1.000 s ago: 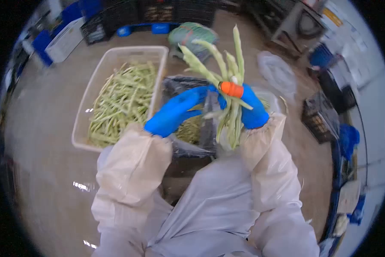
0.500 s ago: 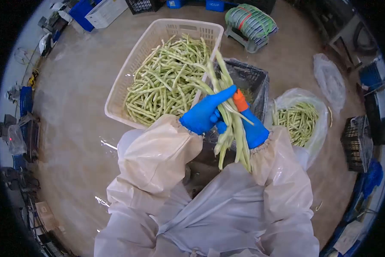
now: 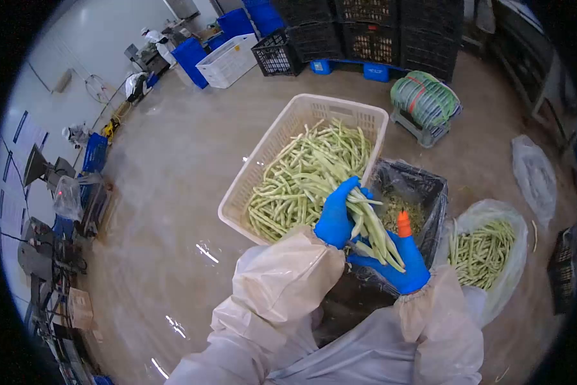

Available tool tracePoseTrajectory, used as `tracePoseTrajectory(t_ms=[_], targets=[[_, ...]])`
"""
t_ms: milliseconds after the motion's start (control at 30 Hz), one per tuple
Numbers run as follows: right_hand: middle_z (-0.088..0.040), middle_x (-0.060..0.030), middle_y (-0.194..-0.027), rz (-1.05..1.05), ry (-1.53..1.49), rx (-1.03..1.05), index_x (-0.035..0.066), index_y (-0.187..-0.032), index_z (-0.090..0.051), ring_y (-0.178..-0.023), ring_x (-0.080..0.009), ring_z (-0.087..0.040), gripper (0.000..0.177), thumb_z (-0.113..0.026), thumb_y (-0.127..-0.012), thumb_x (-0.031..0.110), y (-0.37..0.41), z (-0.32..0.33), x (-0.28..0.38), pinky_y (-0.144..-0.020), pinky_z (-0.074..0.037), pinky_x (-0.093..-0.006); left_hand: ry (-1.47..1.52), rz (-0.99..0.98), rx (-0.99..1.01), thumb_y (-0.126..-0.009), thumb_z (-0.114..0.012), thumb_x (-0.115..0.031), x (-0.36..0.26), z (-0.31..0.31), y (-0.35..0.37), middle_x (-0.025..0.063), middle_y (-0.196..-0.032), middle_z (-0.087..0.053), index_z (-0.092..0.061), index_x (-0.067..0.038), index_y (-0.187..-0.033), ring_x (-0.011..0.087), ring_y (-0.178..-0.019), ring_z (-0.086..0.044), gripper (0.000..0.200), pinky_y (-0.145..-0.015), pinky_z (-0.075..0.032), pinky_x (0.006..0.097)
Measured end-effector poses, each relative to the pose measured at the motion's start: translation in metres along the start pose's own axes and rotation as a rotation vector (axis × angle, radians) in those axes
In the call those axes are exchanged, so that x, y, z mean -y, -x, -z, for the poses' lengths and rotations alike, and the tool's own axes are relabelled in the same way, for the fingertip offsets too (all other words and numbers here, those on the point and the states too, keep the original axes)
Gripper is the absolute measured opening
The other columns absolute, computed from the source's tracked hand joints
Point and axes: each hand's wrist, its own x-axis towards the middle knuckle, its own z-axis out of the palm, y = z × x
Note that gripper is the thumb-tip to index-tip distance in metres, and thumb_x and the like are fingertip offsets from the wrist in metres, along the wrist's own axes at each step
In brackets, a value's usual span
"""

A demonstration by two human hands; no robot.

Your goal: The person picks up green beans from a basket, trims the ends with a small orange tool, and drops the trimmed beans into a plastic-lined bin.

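Observation:
My left hand (image 3: 337, 217), in a blue glove, is closed around a bunch of long green beans (image 3: 373, 224). The bunch slants, its upper part over the bean-filled crate and its lower ends toward my right hand. My right hand (image 3: 407, 264), also gloved in blue, is spread beneath those lower ends, its fingers apart. An orange cover (image 3: 404, 224) sits on one digit of that hand, pointing up. Behind the hands, a pale plastic crate (image 3: 242, 183) holds many more loose beans. A black crate lined with clear plastic (image 3: 435, 186) contains small green scraps.
To the right is a clear plastic bag (image 3: 518, 247) with beans inside. Another crumpled bag (image 3: 533, 173) lies on the wet floor (image 3: 166, 167). A strapped green bundle on a small stool (image 3: 426, 106) stands beyond. Stacked black crates (image 3: 368, 38) line the back; machinery stands left.
The view has shifted, so the crates appear lower and farther right. The bean bunch has tilted over, and my right hand has opened from around it to lie under its lower ends.

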Motion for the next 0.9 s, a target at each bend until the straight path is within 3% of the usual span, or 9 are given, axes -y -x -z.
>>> tracePoseTrajectory(t_ms=[67, 167, 200, 333, 500, 633, 767, 800, 900], targets=[[-0.046, -0.0135, -0.131, 0.020, 0.033, 0.088, 0.005, -0.137, -0.033, -0.115, -0.0244, -0.050, 0.074, -0.037, -0.088, 0.060, 0.003, 0.000, -0.004, -0.090, -0.046, -0.0389, 0.052, 0.001, 0.052, -0.083, -0.063, -0.027, -0.001, 0.011, -0.006, 0.0083, -0.075, -0.059, -0.057, -0.007, -0.084, 0.0199, -0.067, -0.058, 0.021, -0.062, -0.049, 0.0334], [-0.055, -0.0099, -0.119, 0.023, 0.472, -0.069, 0.005, -0.131, -0.041, -0.101, -0.0202, -0.057, 0.064, -0.040, -0.091, 0.055, 0.011, -0.006, -0.003, -0.076, -0.050, -0.0321, 0.073, 0.034, 0.123, -0.086, -0.060, -0.028, 0.003, 0.023, -0.019, 0.0100, -0.079, -0.060, -0.057, -0.007, -0.091, 0.0239, -0.073, -0.061, 0.022, -0.068, -0.052, 0.0364], [-0.061, -0.0052, -0.098, 0.013, 0.508, -0.129, 0.006, -0.121, -0.049, -0.081, -0.0143, -0.059, 0.053, -0.045, -0.091, 0.049, 0.010, -0.014, -0.001, -0.062, -0.047, -0.0261, 0.068, -0.040, 0.061, -0.085, -0.062, -0.024, 0.006, 0.014, -0.012, 0.0092, -0.078, -0.060, -0.058, -0.006, -0.092, 0.0223, -0.073, -0.061, 0.020, -0.067, -0.052, 0.0355], [-0.059, -0.0042, -0.079, 0.100, 0.761, -0.213, 0.005, -0.110, -0.053, -0.062, -0.0111, -0.056, 0.045, -0.050, -0.090, 0.046, 0.000, 0.003, -0.003, -0.052, -0.042, -0.0223, -0.126, 0.050, 0.170, -0.083, -0.063, -0.019, 0.018, 0.001, 0.003, 0.0079, -0.083, -0.061, -0.057, -0.005, -0.095, 0.0194, -0.074, -0.060, 0.020, -0.069, -0.052, 0.0340], [-0.059, -0.0047, -0.078, 0.094, 0.869, -0.206, 0.003, -0.108, -0.055, -0.061, -0.0099, -0.056, 0.048, -0.051, -0.090, 0.047, 0.000, 0.007, 0.005, -0.052, -0.044, -0.0234, -0.216, 0.081, 0.196, -0.083, -0.061, -0.014, 0.022, 0.006, 0.001, 0.0100, -0.094, -0.062, -0.057, -0.001, -0.113, 0.0200, -0.085, -0.060, 0.033, -0.076, -0.051, 0.0327], [-0.061, -0.0063, -0.085, 0.190, 0.795, -0.255, 0.001, -0.107, -0.056, -0.070, -0.0105, -0.059, 0.051, -0.049, -0.090, 0.048, 0.000, 0.004, 0.010, -0.058, -0.048, -0.0264, -0.158, 0.095, 0.083, -0.082, -0.061, -0.013, 0.012, -0.002, 0.006, 0.0097, -0.099, -0.061, -0.058, 0.000, -0.112, 0.0203, -0.091, -0.059, 0.032, -0.083, -0.049, 0.0343], [-0.064, -0.0106, -0.094, 0.133, 0.767, -0.230, -0.002, -0.110, -0.056, -0.077, -0.0180, -0.064, 0.059, -0.045, -0.090, 0.053, 0.000, 0.026, 0.042, -0.065, -0.051, -0.0286, -0.212, 0.121, 0.112, -0.084, -0.059, -0.014, 0.000, 0.007, 0.005, 0.0088, -0.101, -0.061, -0.056, -0.004, -0.116, 0.0190, -0.091, -0.059, 0.034, -0.082, -0.049, 0.0333], [-0.064, -0.0122, -0.095, 0.030, 0.676, -0.195, -0.002, -0.109, -0.058, -0.079, -0.0208, -0.065, 0.058, -0.047, -0.089, 0.052, 0.001, 0.022, 0.052, -0.065, -0.051, -0.0299, -0.205, 0.121, 0.131, -0.084, -0.059, -0.014, -0.002, 0.005, 0.007, 0.0086, -0.102, -0.061, -0.055, -0.004, -0.117, 0.0192, -0.092, -0.059, 0.035, -0.082, -0.049, 0.0334], [-0.065, -0.0123, -0.095, 0.042, 0.672, -0.271, -0.002, -0.109, -0.058, -0.080, -0.0208, -0.065, 0.058, -0.048, -0.089, 0.051, 0.000, 0.024, 0.044, -0.065, -0.051, -0.0310, -0.167, 0.069, 0.163, -0.084, -0.058, -0.011, -0.002, -0.003, 0.012, 0.0078, -0.106, -0.061, -0.050, -0.005, -0.122, 0.0202, -0.095, -0.059, 0.039, -0.083, -0.049, 0.0340]])
